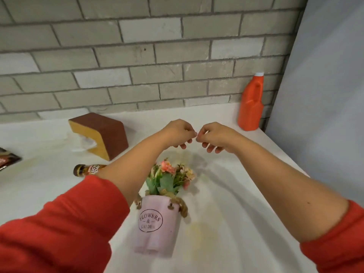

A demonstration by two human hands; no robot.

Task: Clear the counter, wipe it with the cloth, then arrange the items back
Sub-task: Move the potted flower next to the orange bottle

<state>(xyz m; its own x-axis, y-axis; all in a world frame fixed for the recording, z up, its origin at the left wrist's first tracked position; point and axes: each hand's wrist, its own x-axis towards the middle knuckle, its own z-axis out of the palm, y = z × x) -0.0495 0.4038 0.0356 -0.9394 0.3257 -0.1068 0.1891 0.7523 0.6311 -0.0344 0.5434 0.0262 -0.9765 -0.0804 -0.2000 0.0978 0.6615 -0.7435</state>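
Observation:
Both my hands hover above the middle of the white counter (226, 203), fingertips nearly touching each other. My left hand (178, 133) and my right hand (213, 137) have curled fingers and hold nothing that I can see. Below them stands a pink flower pot (157, 223) with artificial flowers. A brown and yellow tissue box (100, 134) lies to the left near the wall. A dark bottle (86, 170) lies on its side, partly hidden by my left forearm. An orange detergent bottle (251, 103) stands at the back right. No cloth is in view.
A dark snack packet (7, 159) sits at the left edge. A grey brick wall (157, 56) backs the counter, and a pale panel (325, 95) closes the right side. Yellowish stains mark the counter beside the pot.

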